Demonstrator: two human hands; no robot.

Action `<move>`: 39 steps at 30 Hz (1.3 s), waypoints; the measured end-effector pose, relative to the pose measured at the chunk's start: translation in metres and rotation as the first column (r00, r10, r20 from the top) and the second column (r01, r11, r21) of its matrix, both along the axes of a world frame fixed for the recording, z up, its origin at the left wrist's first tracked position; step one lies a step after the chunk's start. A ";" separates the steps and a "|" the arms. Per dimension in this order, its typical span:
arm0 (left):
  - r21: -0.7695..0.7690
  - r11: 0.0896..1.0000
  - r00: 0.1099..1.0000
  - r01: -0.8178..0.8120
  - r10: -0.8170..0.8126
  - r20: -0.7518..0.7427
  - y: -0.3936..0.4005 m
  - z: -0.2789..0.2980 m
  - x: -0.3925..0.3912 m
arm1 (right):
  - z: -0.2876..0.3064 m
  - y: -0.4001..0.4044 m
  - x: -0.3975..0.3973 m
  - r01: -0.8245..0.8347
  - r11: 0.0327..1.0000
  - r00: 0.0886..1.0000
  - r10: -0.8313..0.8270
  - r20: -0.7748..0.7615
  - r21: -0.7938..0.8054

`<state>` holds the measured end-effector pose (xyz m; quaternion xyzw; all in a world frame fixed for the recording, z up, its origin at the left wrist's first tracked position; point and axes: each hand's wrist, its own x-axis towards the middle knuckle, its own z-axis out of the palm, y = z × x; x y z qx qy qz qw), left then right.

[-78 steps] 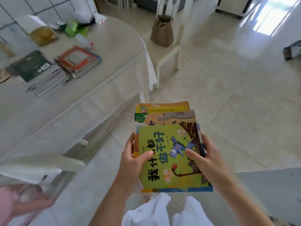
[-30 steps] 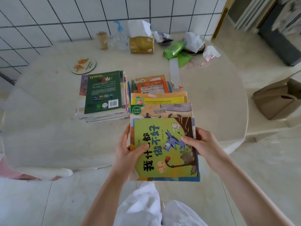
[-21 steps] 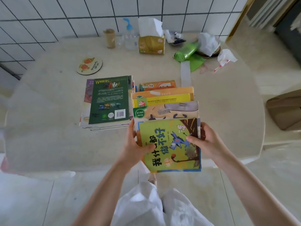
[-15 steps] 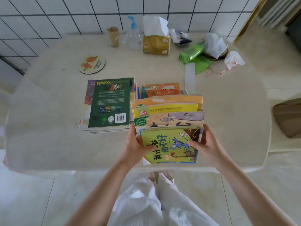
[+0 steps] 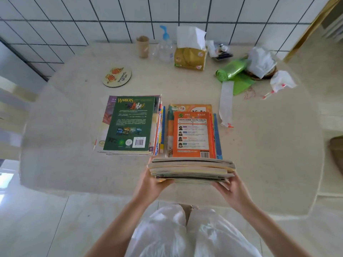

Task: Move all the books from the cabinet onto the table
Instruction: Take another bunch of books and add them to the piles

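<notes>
The person is holding a bundle of thin paperback books (image 5: 192, 170) edge-on above the near part of the table (image 5: 269, 145), just short of the two stacks already lying there. The left hand (image 5: 150, 183) is clamping the bundle's left end, and the right hand (image 5: 232, 190) is cupping under and around its right end.

The risk lies in the bundle itself: the books are slim, glossy and of uneven widths, so if either grip is loosening while the bundle is tipping, the inner ones could be sliding out and fanning onto the floor. Landing it crookedly on the orange-covered stack (image 5: 193, 134) could also be nudging that pile sideways against the taller stack topped by the green Warriors book (image 5: 130, 125). The table's cloth looks matte and slightly textured, which should be resisting sliding.
</notes>
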<state>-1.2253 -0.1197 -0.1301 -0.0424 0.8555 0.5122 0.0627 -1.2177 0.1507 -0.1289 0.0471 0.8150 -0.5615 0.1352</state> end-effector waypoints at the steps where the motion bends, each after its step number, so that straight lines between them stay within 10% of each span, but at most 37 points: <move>1: -0.012 1.000 1.000 0.016 -0.016 0.018 -0.001 0.000 -0.001 | -0.001 0.000 -0.001 -0.026 1.000 1.000 0.026 -0.010 0.010; 12: -0.224 0.973 0.997 0.049 -0.036 0.064 -0.006 -0.004 0.003 | -0.019 0.007 -0.008 -0.077 0.995 0.996 0.080 -0.049 0.067; 39: -0.056 0.998 0.976 0.018 -0.005 0.216 -0.002 0.004 -0.008 | 0.008 0.009 -0.017 -0.014 0.992 1.000 0.014 0.008 0.126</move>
